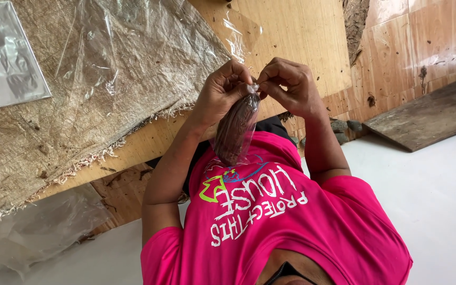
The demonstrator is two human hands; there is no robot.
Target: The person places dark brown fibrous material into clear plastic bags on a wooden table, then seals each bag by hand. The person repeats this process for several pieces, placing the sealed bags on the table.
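- Small clear bag (237,129) of brown material hangs at frame centre, over a pink shirt (281,221).
- Both hands pinch its top: left hand (221,91) at 9 o'clock, right hand (290,84) at 3 o'clock.
- Woven mat (80,105) with plastic sheet (133,47) lies at 10 o'clock.

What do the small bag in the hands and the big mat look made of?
The small bag looks like thin clear plastic, glossy, brown contents showing through. The mat seems coarse woven fibre, perhaps burlap: matte tan, frayed edge.
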